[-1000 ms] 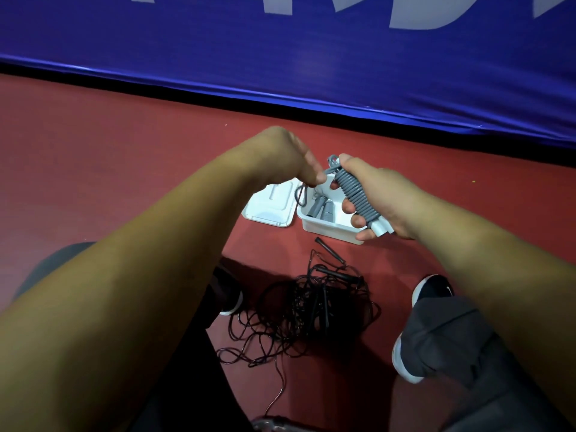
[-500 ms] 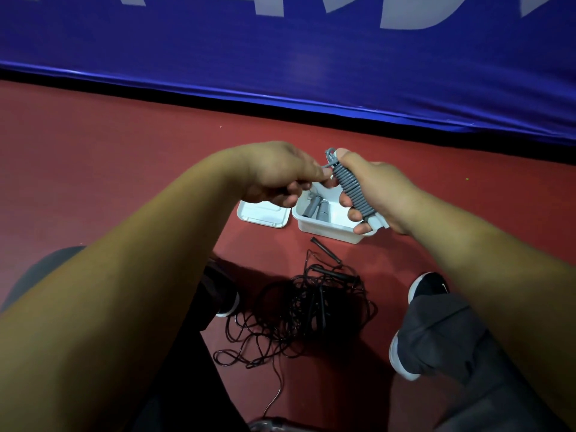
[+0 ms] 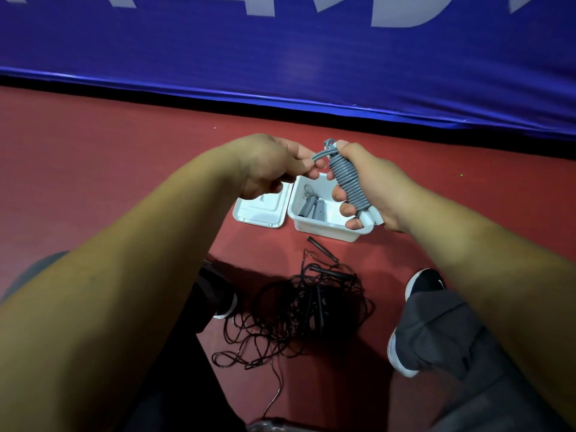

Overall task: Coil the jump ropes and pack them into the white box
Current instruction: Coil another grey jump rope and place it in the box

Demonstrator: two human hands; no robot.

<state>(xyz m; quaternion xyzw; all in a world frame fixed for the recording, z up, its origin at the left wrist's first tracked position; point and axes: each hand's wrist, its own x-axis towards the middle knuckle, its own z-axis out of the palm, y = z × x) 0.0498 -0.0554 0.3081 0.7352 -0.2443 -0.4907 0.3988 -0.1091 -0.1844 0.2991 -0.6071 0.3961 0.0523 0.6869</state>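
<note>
My right hand (image 3: 371,185) grips a grey jump rope (image 3: 347,179) wound tightly round its white handles, held above the white box (image 3: 324,227). My left hand (image 3: 274,165) pinches the loose end of that grey cord near the top of the bundle. Inside the box lie two grey coiled ropes (image 3: 311,208). On the red floor below the box sits a tangled heap of black jump ropes (image 3: 308,304) with thin black handles sticking out.
The box's white lid (image 3: 265,213) lies upturned on the floor just left of the box. A blue padded barrier (image 3: 280,57) runs along the back. My two shoes (image 3: 424,283) and knees flank the black heap.
My left hand has pulled the grey cord's end a little to the left, away from the bundle. The right hand keeps the same grip; the view has shifted slightly.
</note>
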